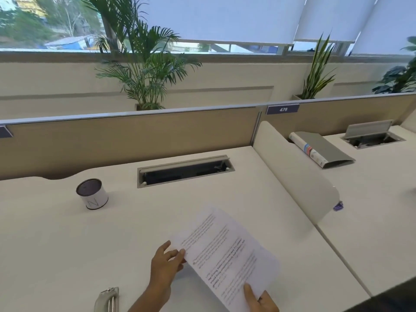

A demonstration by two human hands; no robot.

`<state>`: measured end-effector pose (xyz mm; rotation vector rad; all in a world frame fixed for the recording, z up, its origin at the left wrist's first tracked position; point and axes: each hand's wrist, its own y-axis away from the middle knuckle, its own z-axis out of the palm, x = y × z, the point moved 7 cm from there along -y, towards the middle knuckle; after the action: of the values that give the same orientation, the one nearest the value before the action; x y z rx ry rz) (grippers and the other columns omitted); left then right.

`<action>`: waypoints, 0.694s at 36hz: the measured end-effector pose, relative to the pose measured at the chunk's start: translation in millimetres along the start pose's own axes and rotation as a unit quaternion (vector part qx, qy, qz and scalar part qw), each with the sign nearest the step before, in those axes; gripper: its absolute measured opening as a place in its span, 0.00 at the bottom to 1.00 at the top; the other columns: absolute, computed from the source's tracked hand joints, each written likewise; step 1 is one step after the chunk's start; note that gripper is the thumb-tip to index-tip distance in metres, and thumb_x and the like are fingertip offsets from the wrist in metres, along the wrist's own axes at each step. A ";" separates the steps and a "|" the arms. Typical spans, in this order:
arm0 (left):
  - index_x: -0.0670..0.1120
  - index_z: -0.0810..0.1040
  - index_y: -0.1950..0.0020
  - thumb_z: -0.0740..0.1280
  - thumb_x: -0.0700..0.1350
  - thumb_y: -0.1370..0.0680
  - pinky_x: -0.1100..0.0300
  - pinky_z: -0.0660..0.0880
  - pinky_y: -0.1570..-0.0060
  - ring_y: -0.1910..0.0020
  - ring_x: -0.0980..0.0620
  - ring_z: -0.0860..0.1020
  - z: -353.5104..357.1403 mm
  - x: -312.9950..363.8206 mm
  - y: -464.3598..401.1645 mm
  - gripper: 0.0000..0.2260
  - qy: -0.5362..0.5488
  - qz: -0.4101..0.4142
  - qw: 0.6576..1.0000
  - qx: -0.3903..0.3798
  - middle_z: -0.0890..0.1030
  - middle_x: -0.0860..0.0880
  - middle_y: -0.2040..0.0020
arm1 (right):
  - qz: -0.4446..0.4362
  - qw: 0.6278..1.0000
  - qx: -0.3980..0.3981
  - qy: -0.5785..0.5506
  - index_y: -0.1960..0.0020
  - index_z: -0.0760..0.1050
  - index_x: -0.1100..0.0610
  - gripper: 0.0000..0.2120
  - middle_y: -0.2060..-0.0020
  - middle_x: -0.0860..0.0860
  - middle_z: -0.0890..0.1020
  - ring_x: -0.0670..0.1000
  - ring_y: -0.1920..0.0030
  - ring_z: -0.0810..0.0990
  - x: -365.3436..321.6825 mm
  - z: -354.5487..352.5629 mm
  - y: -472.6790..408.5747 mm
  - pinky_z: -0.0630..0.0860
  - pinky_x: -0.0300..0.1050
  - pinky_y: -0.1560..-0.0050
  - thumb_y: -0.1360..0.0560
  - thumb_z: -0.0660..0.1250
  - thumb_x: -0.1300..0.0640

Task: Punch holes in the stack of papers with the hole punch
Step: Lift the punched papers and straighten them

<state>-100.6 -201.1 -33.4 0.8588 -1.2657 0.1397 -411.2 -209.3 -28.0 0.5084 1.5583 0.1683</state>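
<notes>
A stack of printed white papers (227, 251) is held tilted just above the white desk (56, 239), near its front edge. My left hand (165, 265) pinches the stack's left edge with thumb and fingers. At the bottom of the view, my right hand (261, 299) grips the stack's lower corner, thumb on top. A grey metal hole punch (108, 299) lies on the desk at the bottom edge, left of my left forearm, only partly in view.
A white cylinder with a dark top (92, 194) stands at the left of the desk. An open cable tray (184, 171) is set into the desk behind the papers. A rounded divider panel (292, 172) stands to the right. A grey binder (319, 148) lies on the neighbouring desk.
</notes>
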 end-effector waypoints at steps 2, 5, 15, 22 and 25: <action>0.43 0.68 0.20 0.74 0.36 0.20 0.50 0.85 0.49 0.51 0.41 0.87 28.9 -3.2 2.8 0.30 -0.004 -0.008 0.999 -0.031 0.88 0.39 0.48 | 0.038 0.998 0.029 -0.033 0.56 0.87 0.61 0.04 0.58 0.56 0.90 0.53 0.58 0.85 8.2 -5.8 -4.5 0.78 0.37 0.66 0.22 0.77 0.63; 0.44 0.71 0.22 0.73 0.35 0.19 0.55 0.86 0.56 0.52 0.43 0.88 71.4 -6.6 9.6 0.27 -0.033 -0.005 0.996 -0.077 0.89 0.41 0.52 | 0.083 0.991 0.060 -0.089 0.49 0.87 0.62 0.05 0.53 0.54 0.90 0.57 0.52 0.88 20.1 -15.8 -12.7 0.85 0.45 0.57 0.23 0.78 0.61; 0.51 0.82 0.37 0.72 0.35 0.20 0.51 0.87 0.59 0.53 0.49 0.90 176.6 -12.1 27.2 0.16 -0.071 -0.002 0.979 -0.190 0.90 0.45 0.50 | 0.085 0.970 0.100 -0.206 0.43 0.85 0.54 0.08 0.53 0.48 0.91 0.55 0.49 0.88 6.3 -29.4 -57.0 0.86 0.51 0.57 0.21 0.75 0.63; 0.49 0.81 0.37 0.71 0.33 0.20 0.45 0.88 0.58 0.54 0.47 0.90 212.1 -22.4 18.4 0.16 -0.105 -0.010 0.971 -0.213 0.88 0.43 0.48 | 0.091 0.967 0.102 -0.217 0.34 0.81 0.54 0.15 0.45 0.53 0.89 0.58 0.45 0.88 -2.1 -38.8 -82.1 0.86 0.53 0.55 0.19 0.73 0.63; 0.47 0.79 0.35 0.69 0.32 0.20 0.44 0.88 0.56 0.56 0.48 0.90 222.7 -30.8 13.7 0.16 -0.129 -0.026 0.968 -0.212 0.88 0.42 0.48 | 0.096 0.968 0.106 -0.207 0.32 0.80 0.55 0.16 0.43 0.53 0.88 0.59 0.45 0.88 -2.5 -45.5 -92.0 0.87 0.55 0.53 0.19 0.73 0.62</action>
<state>-290.8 -321.3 -44.0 0.5481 -1.4453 -0.2853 -475.2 -282.6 -60.7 0.8094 1.1217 0.0364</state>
